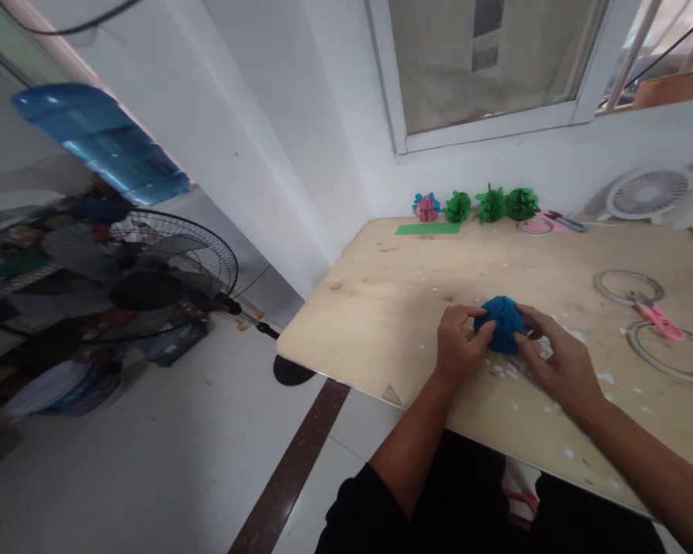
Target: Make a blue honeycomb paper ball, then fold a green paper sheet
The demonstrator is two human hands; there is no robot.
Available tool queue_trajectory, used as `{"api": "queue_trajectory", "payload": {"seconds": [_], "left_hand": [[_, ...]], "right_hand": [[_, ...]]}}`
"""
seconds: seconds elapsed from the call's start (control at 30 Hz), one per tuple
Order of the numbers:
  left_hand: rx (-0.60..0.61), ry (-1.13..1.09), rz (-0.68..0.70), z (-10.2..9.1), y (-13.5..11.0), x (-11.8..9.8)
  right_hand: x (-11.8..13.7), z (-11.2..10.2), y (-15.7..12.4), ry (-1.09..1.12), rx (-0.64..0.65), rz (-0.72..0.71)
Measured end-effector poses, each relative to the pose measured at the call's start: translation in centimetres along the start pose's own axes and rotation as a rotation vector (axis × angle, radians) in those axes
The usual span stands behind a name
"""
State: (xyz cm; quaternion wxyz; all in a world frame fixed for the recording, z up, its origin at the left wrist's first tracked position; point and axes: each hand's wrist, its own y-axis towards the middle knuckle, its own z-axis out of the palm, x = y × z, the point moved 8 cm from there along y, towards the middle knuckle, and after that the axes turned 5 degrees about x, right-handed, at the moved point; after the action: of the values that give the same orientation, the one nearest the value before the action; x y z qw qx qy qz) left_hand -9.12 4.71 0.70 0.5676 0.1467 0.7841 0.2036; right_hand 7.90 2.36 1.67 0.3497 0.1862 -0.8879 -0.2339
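A round blue folded-paper ball (502, 326) is held just above the wooden table (375, 308). My left hand (460, 342) pinches its left side between thumb and fingers. On its right side, my right hand (557, 354) grips it the same way. White paper scraps (503, 371) lie scattered beneath and around both hands. Pink-handled snips (661, 319) rest to the right, among rolls of pale wire or tape (670, 360).
Along the wall stand green paper pompoms (490, 205) and a pink-and-blue one (426, 206). A green paper strip (427, 228) lies before them. Pliers (566, 221) and a small white fan (647, 194) are at the back right. A large black fan (150, 285) stands left of the table.
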Motion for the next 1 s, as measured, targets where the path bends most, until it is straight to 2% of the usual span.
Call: {"api": "queue_trajectory", "payload": {"seconds": [0.53,0.87,1.0], "left_hand": [[0.052,-0.12,-0.102,0.1,0.2,1.7],[0.068,-0.115,-0.043,0.2,-0.1,1.0],[0.071,-0.091,-0.061,0.1,-0.2,1.1]], "right_hand": [[0.6,0.3,-0.3,-0.052,-0.028,-0.07],[0.5,0.9,-0.6,-0.049,-0.013,-0.089],[0.3,1.1,-0.6,-0.06,-0.013,-0.09]]}}
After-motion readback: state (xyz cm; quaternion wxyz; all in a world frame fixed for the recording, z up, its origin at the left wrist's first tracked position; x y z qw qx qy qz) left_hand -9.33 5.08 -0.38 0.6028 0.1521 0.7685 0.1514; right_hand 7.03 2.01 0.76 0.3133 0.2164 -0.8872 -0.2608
